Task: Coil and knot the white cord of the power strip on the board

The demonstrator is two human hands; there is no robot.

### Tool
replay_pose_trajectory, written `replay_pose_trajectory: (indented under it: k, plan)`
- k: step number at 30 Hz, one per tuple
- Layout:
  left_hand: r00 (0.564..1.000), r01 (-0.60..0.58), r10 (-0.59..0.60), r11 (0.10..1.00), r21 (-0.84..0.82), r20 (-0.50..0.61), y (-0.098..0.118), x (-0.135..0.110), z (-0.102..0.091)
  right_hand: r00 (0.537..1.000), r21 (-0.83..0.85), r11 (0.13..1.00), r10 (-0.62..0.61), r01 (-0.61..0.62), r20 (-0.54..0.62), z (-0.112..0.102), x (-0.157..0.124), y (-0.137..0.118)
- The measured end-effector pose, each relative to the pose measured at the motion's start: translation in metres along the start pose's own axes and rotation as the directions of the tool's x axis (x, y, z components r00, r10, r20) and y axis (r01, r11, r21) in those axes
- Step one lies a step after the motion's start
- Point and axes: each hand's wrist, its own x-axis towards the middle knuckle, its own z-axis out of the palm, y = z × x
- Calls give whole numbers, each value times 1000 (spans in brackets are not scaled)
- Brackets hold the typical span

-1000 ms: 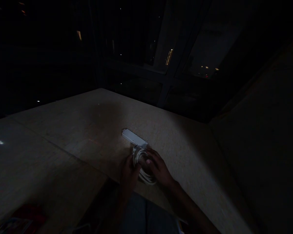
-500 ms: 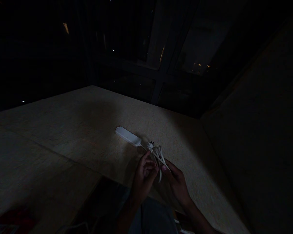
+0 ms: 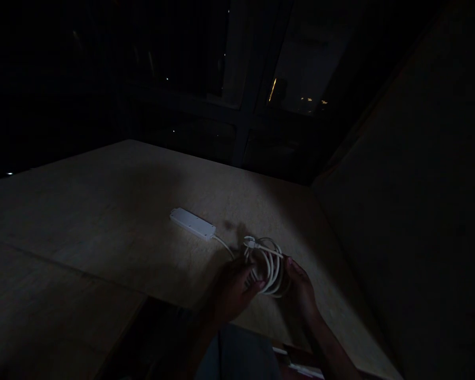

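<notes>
A white power strip (image 3: 192,224) lies on a pale board surface (image 3: 103,211) in a dim room. Its white cable runs right into a coiled bundle (image 3: 269,265) with the plug (image 3: 248,243) at the top of the coil. My left hand (image 3: 233,287) grips the left side of the coil, fingers curled through the loops. My right hand (image 3: 300,290) holds the coil's right side. The coil is held low over the surface, a short way right of the strip.
Dark window panes with a frame (image 3: 245,105) and distant lights stand beyond the far edge. A second pale panel (image 3: 399,221) rises at the right. My lap shows at the bottom centre, below the near edge.
The cable bundle went from a tight bunch raised between my fingers to a round coil spread between both hands. Both hands shifted right, away from the power strip. The view swung right.
</notes>
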Motion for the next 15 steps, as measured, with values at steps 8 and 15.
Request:
replay_pose_trajectory:
  k: [8, 15]
  plan:
    - [981, -144, 122, 979, 146, 154, -19, -1, -8, 992, -280, 959, -65, 33, -107, -49, 22, -25]
    - [993, -110, 97, 950, 291, 61, -45, -13, -6, 947, -409, 909, -197, 79, -253, -104, 46, -51]
